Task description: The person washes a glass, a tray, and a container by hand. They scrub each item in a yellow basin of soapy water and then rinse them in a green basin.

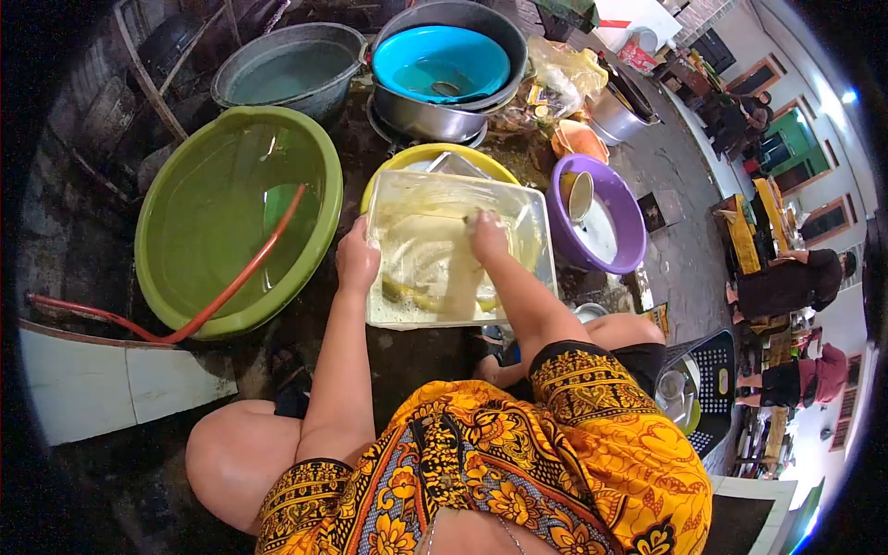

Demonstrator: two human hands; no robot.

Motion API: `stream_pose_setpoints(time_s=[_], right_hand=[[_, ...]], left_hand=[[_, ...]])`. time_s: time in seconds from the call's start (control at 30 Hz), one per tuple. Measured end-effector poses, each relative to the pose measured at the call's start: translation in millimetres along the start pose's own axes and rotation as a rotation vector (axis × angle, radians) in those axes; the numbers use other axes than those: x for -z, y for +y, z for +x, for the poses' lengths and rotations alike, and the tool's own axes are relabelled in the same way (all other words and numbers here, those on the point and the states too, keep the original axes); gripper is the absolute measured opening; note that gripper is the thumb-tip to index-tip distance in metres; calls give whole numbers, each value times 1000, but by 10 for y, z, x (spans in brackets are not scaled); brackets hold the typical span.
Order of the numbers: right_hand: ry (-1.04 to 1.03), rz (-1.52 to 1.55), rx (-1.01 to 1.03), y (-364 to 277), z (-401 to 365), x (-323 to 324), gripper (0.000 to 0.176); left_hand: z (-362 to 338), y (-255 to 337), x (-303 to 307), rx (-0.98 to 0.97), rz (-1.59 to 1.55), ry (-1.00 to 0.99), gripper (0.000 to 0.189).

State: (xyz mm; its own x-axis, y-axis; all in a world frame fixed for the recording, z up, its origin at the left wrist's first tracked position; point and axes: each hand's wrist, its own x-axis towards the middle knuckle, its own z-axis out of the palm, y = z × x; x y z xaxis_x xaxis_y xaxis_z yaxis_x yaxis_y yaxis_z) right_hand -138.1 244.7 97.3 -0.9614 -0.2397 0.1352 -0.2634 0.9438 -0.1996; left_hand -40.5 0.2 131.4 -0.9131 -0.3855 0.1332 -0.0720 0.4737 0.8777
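Observation:
A clear rectangular plastic container point(416, 319) is tilted toward me over a yellow basin point(495, 166), with whitish suds smeared inside it. My left hand point(357, 258) grips its left wall, fingers wrapped round the edge. Inside the container, my right hand point(487, 235) is closed near the upper right part, against the inner surface. Something small and dark shows at its fingertips, too small to name. Part of another clear container point(455, 166) sticks up from the yellow basin behind.
To the left is a large green basin point(222, 310) of water with a red hose point(242, 276). Behind stand a grey tub point(347, 65) and a blue basin point(481, 88). At right are a purple basin point(561, 218) and a black crate point(717, 398). Several people are farther right.

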Motion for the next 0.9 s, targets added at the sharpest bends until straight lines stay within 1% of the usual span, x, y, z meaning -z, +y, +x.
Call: stream_pose_setpoints(time_s=[0.07,0.1,0.13,0.17,0.2,0.23,0.27,0.33,0.37,0.4,0.43,0.5,0.57,0.63,0.7,0.73,0.8,0.83,0.87,0.9], right_hand=[[53,91,-388,214,36,-130,30],[59,87,-379,258,129,-202,30],[308,662,-635,250,255,-263,34],[548,1251,-869,236,370,-345,37],[540,1254,-863,132,460,-407,37],[537,1192,-872,-32,535,-495,40],[538,1131,-881,-218,590,-594,44],[349,1156,-524,-926,502,-524,46],[366,1136,-431,-1296,426,-569,51],[382,1114,-339,-1533,382,-572,56],[383,1116,-337,-1574,391,-490,56],[287,1035,-443,-1594,409,-339,68],[453,1062,-558,-1213,599,-659,72],[614,862,-744,-723,543,-577,59],[1029,1140,-860,321,660,-625,40],[1029,1132,-864,347,668,-588,40],[1044,608,-933,445,752,-447,44],[894,1388,-681,-339,502,422,54],[862,1265,-525,-123,698,-30,58],[804,1048,-453,-371,719,-37,48]], left_hand=[[-3,-71,-53,-1,-5,20,39],[8,-87,-62,-2,-2,39,39],[14,-61,-46,-3,-5,50,39],[6,-40,-33,16,45,18,39],[-1,9,0,37,98,-17,39],[-13,168,99,86,104,-73,45],[-12,152,100,86,108,-69,45],[-8,107,66,63,107,-55,40],[11,72,42,59,108,-51,40],[30,20,15,66,110,-52,41],[41,-12,0,73,112,-55,42],[38,-19,2,77,116,-58,42],[32,62,33,115,203,-98,44],[37,54,70,95,164,-86,43],[17,-14,90,91,122,-71,43],[10,-43,75,85,131,-73,43],[20,-37,37,62,131,-82,42],[8,-26,48,34,101,-69,42],[9,0,74,7,75,-52,41],[3,99,113,70,111,-83,42]])
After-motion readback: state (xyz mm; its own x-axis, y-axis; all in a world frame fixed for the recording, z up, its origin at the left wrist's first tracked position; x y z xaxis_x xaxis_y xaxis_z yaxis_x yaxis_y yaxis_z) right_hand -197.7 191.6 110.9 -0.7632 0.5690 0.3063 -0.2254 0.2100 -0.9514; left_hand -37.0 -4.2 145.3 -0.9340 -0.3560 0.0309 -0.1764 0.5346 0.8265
